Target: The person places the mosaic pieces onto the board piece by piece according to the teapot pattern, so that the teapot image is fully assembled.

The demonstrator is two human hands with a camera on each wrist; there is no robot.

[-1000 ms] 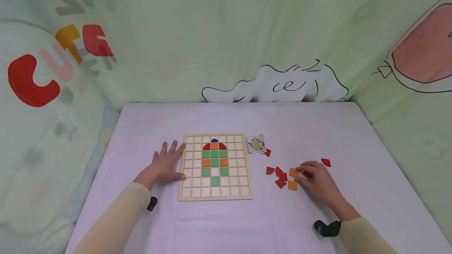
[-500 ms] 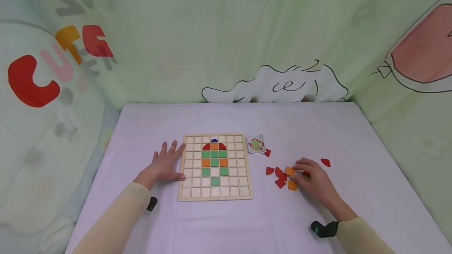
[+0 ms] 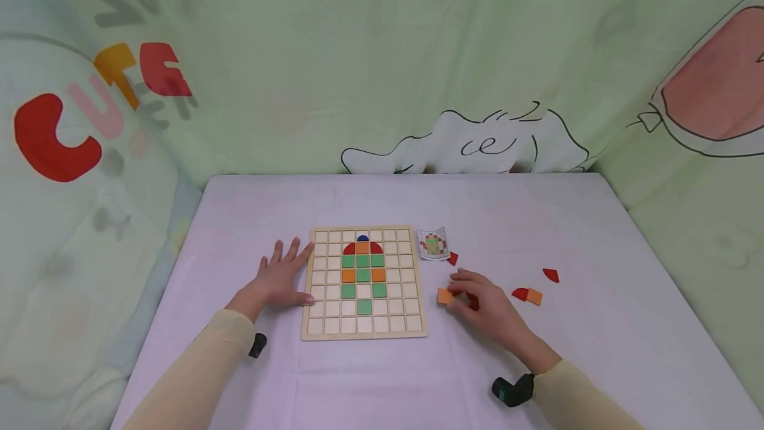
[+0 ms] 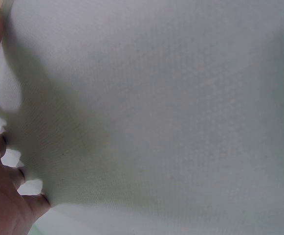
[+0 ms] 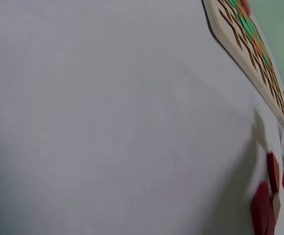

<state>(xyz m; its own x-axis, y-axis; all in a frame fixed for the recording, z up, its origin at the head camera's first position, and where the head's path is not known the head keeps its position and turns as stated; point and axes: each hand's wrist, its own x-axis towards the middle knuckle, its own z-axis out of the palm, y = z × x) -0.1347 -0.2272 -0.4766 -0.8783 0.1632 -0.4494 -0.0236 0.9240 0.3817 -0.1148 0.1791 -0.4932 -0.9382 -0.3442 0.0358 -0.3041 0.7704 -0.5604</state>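
My left hand [image 3: 277, 284] lies with fingers spread, touching the left edge of the wooden grid board [image 3: 424, 310]; in the left wrist view some of its fingers [image 4: 7, 210] rest on the cloth. On the board sit green tiles [image 3: 364, 307], orange tiles, red curved pieces and a blue piece [image 3: 363, 238]. Between thumb and fingers my right hand [image 3: 486, 304] pinches an orange square tile [image 3: 444, 296], just right of the board and above the cloth. Red pieces [image 3: 473, 302] show partly under this hand; in the right wrist view several red pieces [image 5: 261, 210] lie close together.
A small pattern card [image 3: 432, 244] is beside the board's upper right, with a red piece [image 3: 453, 259] at its corner. Farther right lie another orange tile [image 3: 534, 296], a red piece touching it [image 3: 519, 294] and a separate red piece [image 3: 551, 275].
My right hand has moved left toward the board with an orange tile. The other orange tile now lies farther right, against a red piece. My left hand has not moved.
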